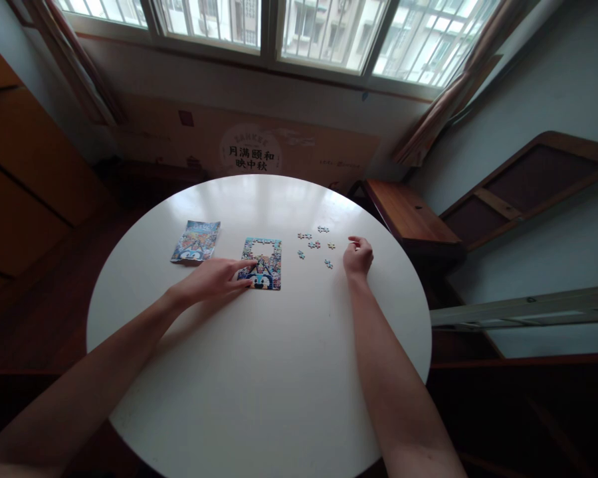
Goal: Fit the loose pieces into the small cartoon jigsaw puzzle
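On the white round table lies a small jigsaw puzzle [276, 264], mostly assembled, with a pale gap in its upper part. A blue cartoon figure fills its lower edge. My left hand [224, 274] rests on the puzzle's left side, fingers stretched out over it and holding nothing. Right of the puzzle are several loose puzzle pieces, among them one nearest the puzzle [301, 254] and a lower one [329, 263]. Beyond these pieces my right hand [359, 257] rests curled on the table, with nothing visible in its fingers.
A colourful printed packet [197, 240] lies left of the puzzle. The round table [259, 385] has a curved edge on all sides. A wooden side table [403, 212] stands behind on the right, below a wall. Barred windows [323, 33] line the far side.
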Demonstrator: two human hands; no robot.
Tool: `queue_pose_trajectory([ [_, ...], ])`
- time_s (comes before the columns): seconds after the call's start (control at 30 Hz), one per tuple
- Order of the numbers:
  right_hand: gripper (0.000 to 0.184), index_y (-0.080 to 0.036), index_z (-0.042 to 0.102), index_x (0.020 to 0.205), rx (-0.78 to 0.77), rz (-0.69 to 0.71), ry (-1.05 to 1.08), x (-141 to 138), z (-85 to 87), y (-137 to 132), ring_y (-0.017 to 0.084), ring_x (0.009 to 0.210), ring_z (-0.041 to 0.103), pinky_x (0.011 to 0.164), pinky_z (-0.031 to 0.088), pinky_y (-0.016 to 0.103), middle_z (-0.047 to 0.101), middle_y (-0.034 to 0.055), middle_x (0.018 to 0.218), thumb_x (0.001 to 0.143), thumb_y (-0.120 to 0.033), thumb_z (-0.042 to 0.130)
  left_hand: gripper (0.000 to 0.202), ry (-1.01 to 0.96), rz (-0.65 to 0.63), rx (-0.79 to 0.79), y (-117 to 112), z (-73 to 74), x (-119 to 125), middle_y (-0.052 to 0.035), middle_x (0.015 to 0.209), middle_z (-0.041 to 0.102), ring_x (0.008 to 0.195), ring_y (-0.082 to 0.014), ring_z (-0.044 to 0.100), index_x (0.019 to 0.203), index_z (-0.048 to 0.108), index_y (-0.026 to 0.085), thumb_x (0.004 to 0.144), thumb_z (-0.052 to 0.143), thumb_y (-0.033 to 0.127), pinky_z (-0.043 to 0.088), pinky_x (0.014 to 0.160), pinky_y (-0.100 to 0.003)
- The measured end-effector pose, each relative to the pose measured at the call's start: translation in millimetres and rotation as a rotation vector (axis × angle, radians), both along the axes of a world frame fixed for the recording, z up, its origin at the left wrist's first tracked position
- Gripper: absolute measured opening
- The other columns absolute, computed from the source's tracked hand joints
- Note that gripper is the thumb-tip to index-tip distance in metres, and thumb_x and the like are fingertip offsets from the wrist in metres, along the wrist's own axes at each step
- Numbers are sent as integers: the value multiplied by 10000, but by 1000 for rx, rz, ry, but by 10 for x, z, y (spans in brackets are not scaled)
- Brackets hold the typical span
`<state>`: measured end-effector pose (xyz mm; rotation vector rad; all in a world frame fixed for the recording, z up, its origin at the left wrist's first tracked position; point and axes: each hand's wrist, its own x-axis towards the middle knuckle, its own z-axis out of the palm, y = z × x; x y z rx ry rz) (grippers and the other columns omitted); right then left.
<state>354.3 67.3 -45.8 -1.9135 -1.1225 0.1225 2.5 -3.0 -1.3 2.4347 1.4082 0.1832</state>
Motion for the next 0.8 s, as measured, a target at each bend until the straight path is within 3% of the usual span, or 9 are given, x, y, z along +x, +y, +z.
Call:
queue_pose_trajectory([
  [0.4,325,-216,755,1101,-236,119,-136,-71,15,-21,264,1026,613,988,412,421,681,93,1068,845,-345,601,579,-4,-8,7,1,-3,-2,-26,737,681,628,-169,577,1444,571,233,959,522,545,328,590,-247],
  [0.8,177,-246,734,916,-234,148,-107,-51,22,-25,244,954,618,949,416,429,704,46,952,779,-335,665,569,2,-15,7,5,12,5,-42,753,695,657,-172,598,1446,567,222,962,530,518,340,595,-246],
])
